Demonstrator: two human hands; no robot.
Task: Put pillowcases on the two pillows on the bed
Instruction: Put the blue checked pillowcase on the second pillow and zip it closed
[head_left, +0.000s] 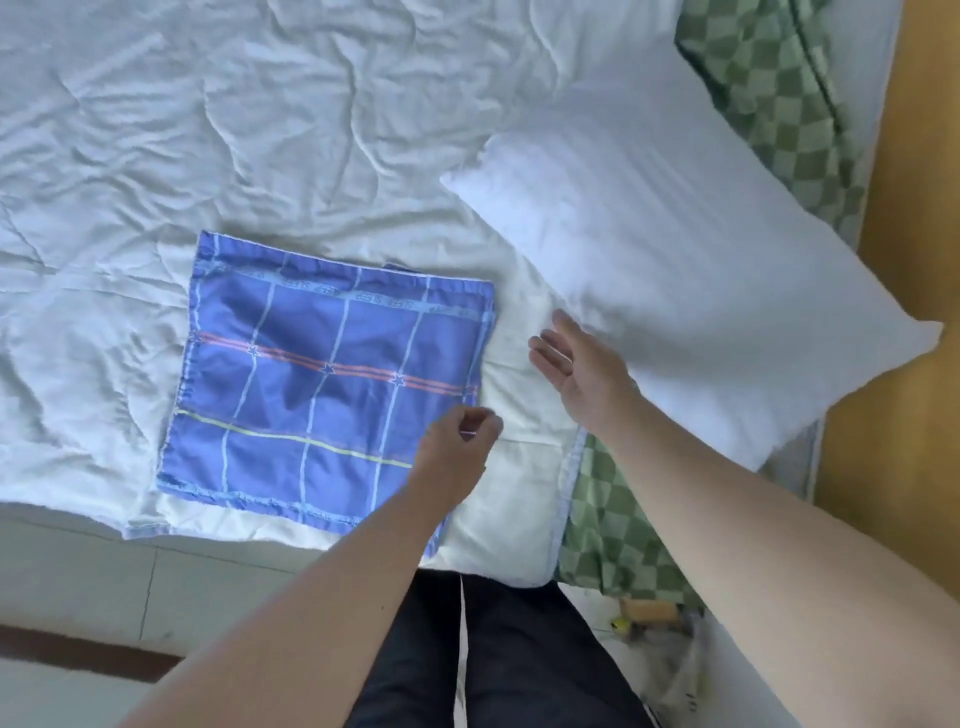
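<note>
A blue checked pillowcase (322, 379) lies folded flat on the white quilt (208, 130) near the bed's front edge. To its right rests a bare white pillow (675, 249), lying at a slant. My left hand (457, 441) hovers at the pillowcase's right edge with fingers curled; whether it pinches the cloth I cannot tell. Between pillowcase and pillow, my right hand (582, 369) is spread open, palm up and empty, just beside the pillow's near edge. I see only one pillow.
A green checked sheet (769, 93) shows at the top right and under the quilt's corner at the bottom right. A wooden bed frame (914, 208) runs along the right. Pale floor tiles (156, 582) lie below the bed edge, with small clutter near my legs.
</note>
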